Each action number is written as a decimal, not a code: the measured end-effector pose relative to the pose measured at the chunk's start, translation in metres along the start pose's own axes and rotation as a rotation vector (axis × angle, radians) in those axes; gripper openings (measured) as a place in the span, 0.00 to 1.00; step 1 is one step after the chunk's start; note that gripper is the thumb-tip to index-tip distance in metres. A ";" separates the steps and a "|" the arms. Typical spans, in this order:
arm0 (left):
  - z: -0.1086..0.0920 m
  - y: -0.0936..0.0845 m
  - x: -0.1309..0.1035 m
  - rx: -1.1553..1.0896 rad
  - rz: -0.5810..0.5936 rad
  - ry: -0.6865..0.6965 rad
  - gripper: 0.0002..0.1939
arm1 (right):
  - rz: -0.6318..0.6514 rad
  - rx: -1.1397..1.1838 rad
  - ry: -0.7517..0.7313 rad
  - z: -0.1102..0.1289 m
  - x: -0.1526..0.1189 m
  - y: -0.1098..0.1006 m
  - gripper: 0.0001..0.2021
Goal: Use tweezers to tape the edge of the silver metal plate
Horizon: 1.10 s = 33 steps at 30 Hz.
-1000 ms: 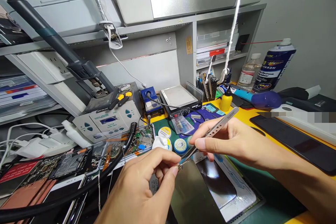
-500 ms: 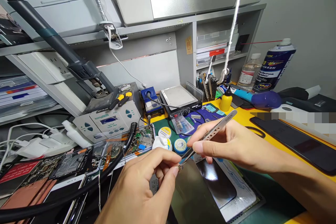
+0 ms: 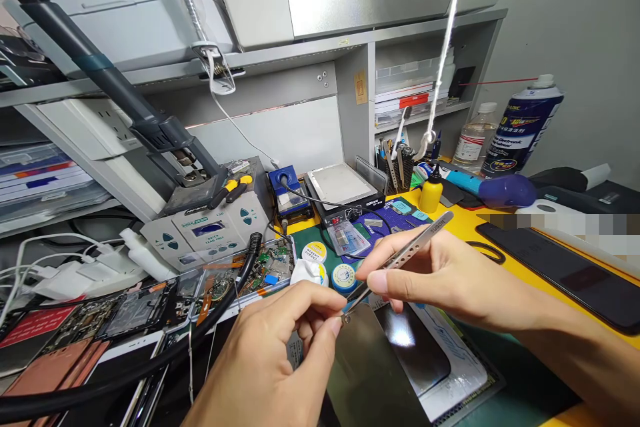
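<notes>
My right hand [image 3: 435,277] grips steel tweezers [image 3: 400,257], their tips angled down-left to meet the fingertips of my left hand [image 3: 280,353]. Thumb and forefinger of the left hand pinch a tiny metal part [image 3: 344,317], too small to identify. Both hands hover above a dull metal plate [image 3: 370,373] and a dark phone [image 3: 415,347] lying on a white-edged mat.
A hot-air rework station [image 3: 210,230] with a black hose, opened phones and circuit boards [image 3: 140,310] lie left. Behind are a hot plate [image 3: 340,183], round flux tins [image 3: 314,252], a yellow bottle [image 3: 431,192], a blue spray can [image 3: 523,123] and a black tablet [image 3: 560,267] on the yellow bench.
The right hand and tweezers shifted slightly left and down toward the left fingertips a second ago; since half a second ago almost nothing has moved.
</notes>
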<state>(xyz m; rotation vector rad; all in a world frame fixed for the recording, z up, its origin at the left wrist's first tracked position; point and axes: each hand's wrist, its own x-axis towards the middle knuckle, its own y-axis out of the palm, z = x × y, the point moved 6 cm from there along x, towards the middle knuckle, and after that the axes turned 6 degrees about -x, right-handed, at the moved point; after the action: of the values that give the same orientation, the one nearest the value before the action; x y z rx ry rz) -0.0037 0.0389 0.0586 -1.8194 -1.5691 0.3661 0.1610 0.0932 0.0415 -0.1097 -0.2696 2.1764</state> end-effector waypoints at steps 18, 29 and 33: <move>0.008 0.001 0.002 -0.088 0.021 -0.059 0.06 | 0.018 0.067 -0.041 0.001 -0.001 -0.005 0.11; 0.010 0.001 0.002 -0.108 0.015 -0.062 0.05 | -0.003 0.005 -0.031 -0.002 0.000 -0.004 0.12; 0.010 0.002 0.001 -0.117 0.019 -0.068 0.05 | -0.008 0.019 -0.031 -0.002 0.001 -0.004 0.11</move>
<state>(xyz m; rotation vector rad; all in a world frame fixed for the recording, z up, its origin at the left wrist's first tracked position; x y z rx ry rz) -0.0082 0.0433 0.0510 -1.9300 -1.6519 0.3542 0.1646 0.0964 0.0404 -0.0644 -0.2667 2.1735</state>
